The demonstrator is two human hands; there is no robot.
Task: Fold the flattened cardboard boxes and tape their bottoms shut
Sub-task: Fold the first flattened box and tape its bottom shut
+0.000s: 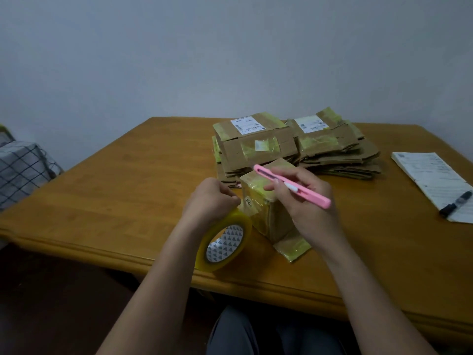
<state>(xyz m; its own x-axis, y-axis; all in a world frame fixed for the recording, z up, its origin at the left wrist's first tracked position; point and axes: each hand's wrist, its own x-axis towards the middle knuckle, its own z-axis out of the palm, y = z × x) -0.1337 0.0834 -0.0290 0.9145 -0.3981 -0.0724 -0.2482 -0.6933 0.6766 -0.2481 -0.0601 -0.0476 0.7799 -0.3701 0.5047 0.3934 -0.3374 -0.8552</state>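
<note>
One folded box (266,201) stands on the table (128,190) near its front edge, taped face up, with yellowish tape already across the top and down the near-left side; a loose flap (291,245) lies flat on the table at its base. The left hand (212,201) has its fingers curled round the top of the tape roll (225,242), which hangs at the box's left corner, apparently joined to the box by the strip. The right hand (304,198) grips a pink cutter (294,187) above the box, tip pointing up and away to the left; whether the blade is out cannot be told. Judged step: cutting the strip free from the roll. Risks noted: the cut line lies just beside the left fingers, so a slip of the cutter could nick them; nothing is pressing the box down, so a pull on the roll could tip or drag it and lift the fresh tape; slack tape may fold onto itself and spoil the seal. Two stacks of flattened boxes (294,147) remain behind, touching the standing box or nearly so. A paper pad (432,175) with a black marker (455,203) lies well apart to the right.
</note>
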